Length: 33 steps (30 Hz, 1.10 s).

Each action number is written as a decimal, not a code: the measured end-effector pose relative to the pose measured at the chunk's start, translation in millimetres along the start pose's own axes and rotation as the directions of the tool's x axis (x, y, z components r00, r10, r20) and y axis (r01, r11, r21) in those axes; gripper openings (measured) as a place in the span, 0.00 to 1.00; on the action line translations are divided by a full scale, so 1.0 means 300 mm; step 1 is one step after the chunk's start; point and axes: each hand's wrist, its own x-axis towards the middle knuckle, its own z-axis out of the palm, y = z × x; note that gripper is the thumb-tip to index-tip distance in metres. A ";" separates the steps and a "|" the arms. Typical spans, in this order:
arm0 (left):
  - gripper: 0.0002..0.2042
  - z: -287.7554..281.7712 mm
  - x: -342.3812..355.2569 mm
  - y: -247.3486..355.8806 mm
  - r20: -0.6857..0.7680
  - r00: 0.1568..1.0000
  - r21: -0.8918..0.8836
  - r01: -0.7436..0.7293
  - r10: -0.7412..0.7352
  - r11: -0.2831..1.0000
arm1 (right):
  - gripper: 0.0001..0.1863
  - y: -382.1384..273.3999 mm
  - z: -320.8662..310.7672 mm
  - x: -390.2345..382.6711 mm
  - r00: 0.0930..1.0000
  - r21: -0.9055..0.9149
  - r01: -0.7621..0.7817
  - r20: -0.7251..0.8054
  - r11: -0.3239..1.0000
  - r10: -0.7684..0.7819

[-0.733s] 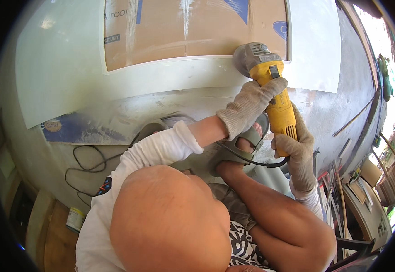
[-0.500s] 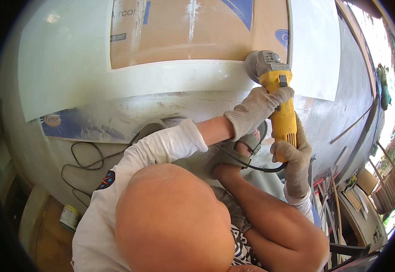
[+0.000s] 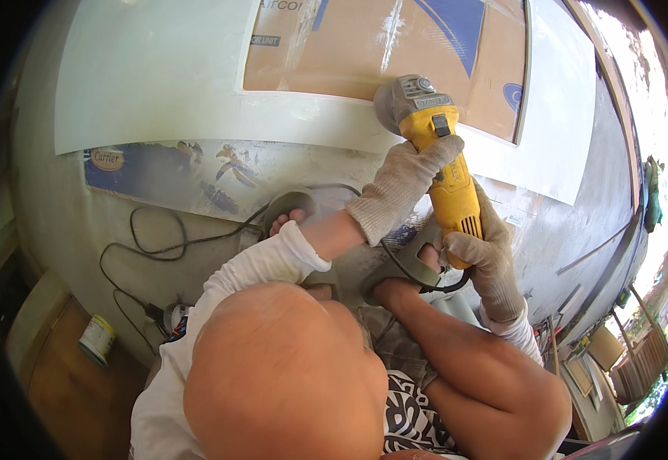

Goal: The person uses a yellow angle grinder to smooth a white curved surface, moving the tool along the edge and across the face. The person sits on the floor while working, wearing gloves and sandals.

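Note:
I hold a yellow angle grinder (image 3: 458,201) with a grey head and guarded disc (image 3: 389,106). My left hand (image 3: 414,176), in a knit glove, wraps around its upper body near the black switch. My right hand (image 3: 487,264), also gloved, grips the rear end, where a black cord leaves it. The disc lies at the lower border of a rectangular opening in a white panel (image 3: 142,107), which frames brown printed cardboard (image 3: 364,50). Whether the disc touches the border is unclear. A worn blue printed sheet (image 3: 138,176) lies below the panel.
Loops of black cord (image 3: 180,230) lie beside my sandalled feet. A can (image 3: 98,339) sits at lower left. At the right are leaning strips, boards and a slatted wooden item (image 3: 640,360). My bent bare legs (image 3: 495,383) are below the grinder.
The grinder and both hands have moved left along the opening's lower border. The view has shifted, so the panel appears farther right and tilted, and more of my left foot shows.

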 end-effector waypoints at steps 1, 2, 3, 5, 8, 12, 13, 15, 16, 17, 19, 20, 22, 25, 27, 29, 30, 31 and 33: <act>0.31 -0.014 -0.004 0.000 -0.018 1.000 -0.005 0.019 -0.019 1.000 | 0.54 -0.003 0.011 0.006 1.000 0.008 0.000 0.013 1.000 0.000; 0.32 -0.026 -0.007 0.000 -0.024 1.000 -0.009 -0.005 0.004 1.000 | 0.54 -0.005 0.020 0.012 1.000 0.006 0.001 0.025 1.000 -0.001; 0.32 -0.035 -0.011 0.001 -0.034 0.999 -0.020 -0.016 0.016 1.000 | 0.54 -0.008 0.026 0.018 0.999 0.004 0.017 0.041 1.000 -0.017; 0.32 -0.049 -0.023 0.004 -0.052 0.998 -0.053 -0.041 0.038 0.998 | 0.54 -0.009 0.040 0.032 0.999 -0.039 0.001 0.051 0.999 0.001; 0.32 -0.057 -0.037 0.012 -0.066 0.996 -0.091 -0.058 0.052 0.994 | 0.55 -0.013 0.049 0.041 0.998 -0.069 0.006 0.058 0.998 -0.002; 0.31 -0.080 -0.045 0.028 -0.074 0.997 -0.075 -0.033 0.027 0.997 | 0.56 -0.004 0.064 0.051 0.998 -0.064 0.026 0.062 0.998 -0.022; 0.31 -0.084 -0.046 0.029 -0.066 0.997 -0.090 -0.037 0.031 0.995 | 0.56 -0.001 0.068 0.055 0.998 -0.072 0.030 0.052 0.997 -0.026; 0.31 -0.090 -0.046 0.028 -0.076 0.996 -0.081 -0.048 0.041 0.996 | 0.56 0.006 0.079 0.062 0.999 -0.093 0.045 0.032 0.995 -0.042; 0.31 -0.092 -0.045 0.027 -0.075 0.996 -0.086 -0.059 0.053 0.995 | 0.56 0.005 0.080 0.063 0.999 -0.085 0.035 0.042 0.996 -0.032; 0.31 -0.094 -0.046 0.028 -0.086 0.995 -0.094 -0.059 0.051 0.994 | 0.56 0.001 0.080 0.062 0.999 -0.082 0.017 0.049 0.997 -0.014; 0.31 -0.101 -0.049 0.033 -0.112 0.992 -0.109 -0.060 0.048 0.992 | 0.56 -0.004 0.088 0.067 0.998 -0.080 0.001 0.062 0.997 0.004; 0.31 -0.108 -0.051 0.040 -0.129 0.991 -0.090 -0.043 0.031 0.995 | 0.56 -0.007 0.095 0.072 0.998 -0.080 0.004 0.070 0.997 0.002; 0.31 -0.129 -0.058 0.063 -0.161 0.987 -0.059 -0.008 -0.001 0.998 | 0.57 -0.013 0.113 0.084 0.996 -0.084 0.001 0.085 0.996 0.006; 0.31 -0.169 -0.079 0.099 -0.178 0.984 -0.014 -0.002 -0.001 1.000 | 0.57 -0.025 0.145 0.105 0.993 -0.093 0.000 0.115 0.996 0.011; 0.30 -0.180 -0.091 0.109 -0.202 0.979 -0.064 -0.044 0.030 0.997 | 0.57 -0.032 0.169 0.120 0.991 -0.091 0.016 0.134 0.996 -0.004; 0.30 -0.186 -0.095 0.116 -0.227 0.972 -0.108 -0.084 0.058 0.991 | 0.57 -0.044 0.183 0.135 0.988 -0.107 -0.009 0.153 0.994 0.025; 0.30 -0.193 -0.099 0.118 -0.243 0.968 -0.122 -0.098 0.066 0.988 | 0.57 -0.049 0.191 0.139 0.987 -0.121 -0.028 0.152 0.992 0.046; 0.29 -0.199 -0.102 0.120 -0.258 0.963 -0.136 -0.114 0.076 0.984 | 0.57 -0.051 0.199 0.142 0.986 -0.113 -0.009 0.167 0.994 0.027; 0.29 -0.217 -0.106 0.127 -0.276 0.958 -0.140 -0.115 0.073 0.983 | 0.57 -0.051 0.217 0.151 0.983 -0.106 0.015 0.185 0.994 0.005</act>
